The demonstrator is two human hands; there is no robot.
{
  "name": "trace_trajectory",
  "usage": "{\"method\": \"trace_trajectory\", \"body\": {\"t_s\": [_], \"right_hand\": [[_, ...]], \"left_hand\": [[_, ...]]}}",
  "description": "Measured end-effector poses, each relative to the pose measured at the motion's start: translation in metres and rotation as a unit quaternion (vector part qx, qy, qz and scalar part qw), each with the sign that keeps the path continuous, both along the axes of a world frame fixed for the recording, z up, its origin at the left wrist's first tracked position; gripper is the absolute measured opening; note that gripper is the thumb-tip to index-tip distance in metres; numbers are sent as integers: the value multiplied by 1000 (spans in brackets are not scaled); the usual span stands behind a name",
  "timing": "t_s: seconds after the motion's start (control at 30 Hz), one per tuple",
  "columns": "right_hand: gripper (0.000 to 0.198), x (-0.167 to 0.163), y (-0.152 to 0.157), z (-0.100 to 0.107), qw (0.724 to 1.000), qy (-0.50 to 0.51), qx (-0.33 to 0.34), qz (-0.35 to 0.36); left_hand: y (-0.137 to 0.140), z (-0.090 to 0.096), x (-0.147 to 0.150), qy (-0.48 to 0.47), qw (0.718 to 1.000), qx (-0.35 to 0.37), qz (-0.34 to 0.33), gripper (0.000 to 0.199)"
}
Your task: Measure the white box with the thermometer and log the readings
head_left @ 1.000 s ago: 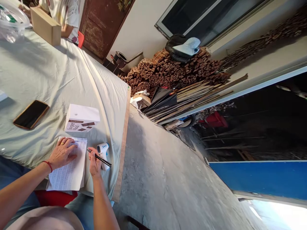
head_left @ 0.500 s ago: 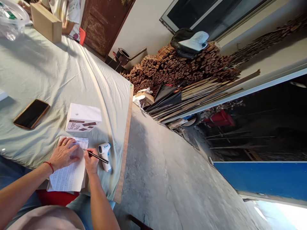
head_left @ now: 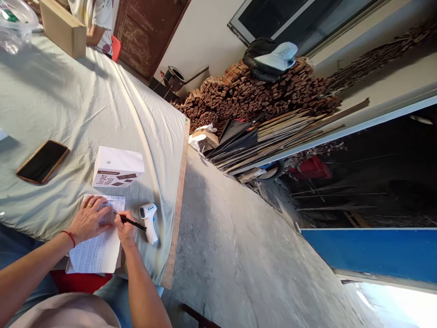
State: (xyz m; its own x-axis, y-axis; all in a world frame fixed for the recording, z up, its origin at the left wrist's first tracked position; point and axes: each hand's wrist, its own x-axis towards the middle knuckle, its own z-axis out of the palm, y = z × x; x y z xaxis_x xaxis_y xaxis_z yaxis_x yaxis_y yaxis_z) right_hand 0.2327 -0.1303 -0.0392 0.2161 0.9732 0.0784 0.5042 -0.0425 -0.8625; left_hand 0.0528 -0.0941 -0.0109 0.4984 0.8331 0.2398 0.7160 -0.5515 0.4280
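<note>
A notebook (head_left: 97,253) with pages full of handwriting lies at the table's near edge. My left hand (head_left: 89,222) rests on it with the fingers spread, a ring on one finger and a red cord at the wrist. In my right hand (head_left: 126,230) a black pen (head_left: 134,222) is gripped, its tip at the page's right side near my left fingertips. Just right of that hand lies a white and blue infrared thermometer (head_left: 149,223). Beyond the notebook stands a white box (head_left: 118,166) printed "Super Meal".
A phone (head_left: 43,161) lies to the left on the cloth-covered table (head_left: 78,114). At the far end are a cardboard box (head_left: 63,29), a clear plastic container (head_left: 17,23) and a seated person (head_left: 100,25). Stacked firewood (head_left: 239,95) lines the wall beyond the concrete floor (head_left: 211,237).
My right hand with the pen has shifted slightly left over the page, toward my left fingers. My left hand stays in place on the notebook.
</note>
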Motion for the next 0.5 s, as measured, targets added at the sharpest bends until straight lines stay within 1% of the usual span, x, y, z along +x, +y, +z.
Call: {"method": "trace_trajectory", "body": {"t_s": [0.13, 0.27, 0.5], "right_hand": [[24, 0, 1, 0, 1000, -10, -9, 7], [20, 0, 1, -1, 1000, -12, -4, 4], [17, 0, 2, -1, 1000, 2, 4, 2]], "left_hand": [[0, -1, 0, -5, 1000, 14, -3, 36], [0, -2, -1, 2, 999, 31, -9, 39], [0, -1, -1, 28, 999, 25, -10, 38]]}}
